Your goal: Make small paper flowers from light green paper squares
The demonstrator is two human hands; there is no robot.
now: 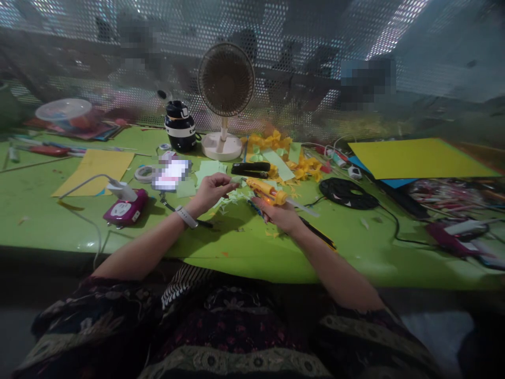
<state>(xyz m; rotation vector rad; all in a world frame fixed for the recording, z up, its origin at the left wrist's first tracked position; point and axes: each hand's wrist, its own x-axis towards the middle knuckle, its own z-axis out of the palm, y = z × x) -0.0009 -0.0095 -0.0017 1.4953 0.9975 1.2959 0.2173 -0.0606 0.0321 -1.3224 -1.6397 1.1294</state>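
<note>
My right hand (276,213) is wrapped round a yellow glue gun (262,190), with a pale glue stick (302,206) coming out of its back end. The gun's nozzle points left, close to a small green paper piece (235,181). That piece is pinched in the fingers of my left hand (212,192). Cut pale green paper pieces (232,199) lie on the green tabletop (221,247) under and between my hands. Just behind them sits a black stapler (251,169).
A white fan (222,146), dark bottle (180,129) and orange paper pieces (272,141) stand or lie behind. To the left are a phone (172,175), tape roll (145,173) and purple socket block (126,209). A black cable reel (347,193) and yellow sheets (422,158) lie right.
</note>
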